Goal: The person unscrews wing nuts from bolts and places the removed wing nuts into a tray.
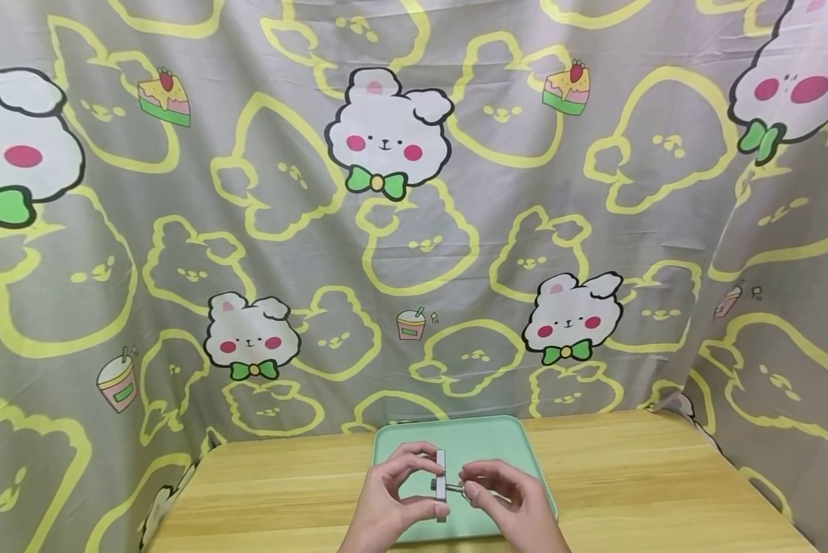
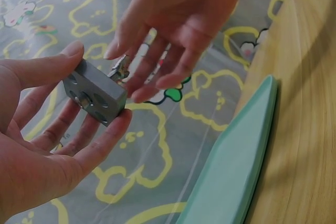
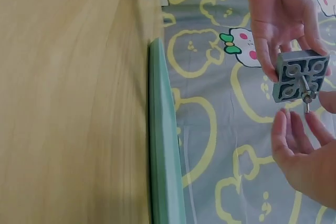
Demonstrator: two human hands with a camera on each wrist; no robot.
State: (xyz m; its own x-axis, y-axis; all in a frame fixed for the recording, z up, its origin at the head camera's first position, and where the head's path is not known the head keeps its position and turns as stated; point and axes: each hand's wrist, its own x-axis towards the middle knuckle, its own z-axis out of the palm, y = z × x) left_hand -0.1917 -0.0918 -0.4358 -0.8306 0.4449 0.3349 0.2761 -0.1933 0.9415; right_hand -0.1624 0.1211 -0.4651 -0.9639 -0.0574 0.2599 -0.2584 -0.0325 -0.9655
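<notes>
My left hand point(image 1: 393, 491) holds a grey square metal plate point(image 2: 94, 93) by its edges, between thumb and fingers. The plate has several round holes and, in the right wrist view, a ribbed face. Out of its middle sticks a metal bolt point(image 3: 304, 84), pointing toward my right hand point(image 1: 507, 495). A small shiny fitting point(image 3: 308, 97) sits at the bolt's free end. My right thumb and fingertips pinch around this fitting, while the other fingers are loosely bent. Both hands are above a light green tray point(image 1: 483, 438) in the head view.
The tray lies on a wooden table point(image 1: 283, 491), near its back edge. Behind and on both sides hangs a grey curtain point(image 1: 414, 253) with yellow outlines and white cartoon animals.
</notes>
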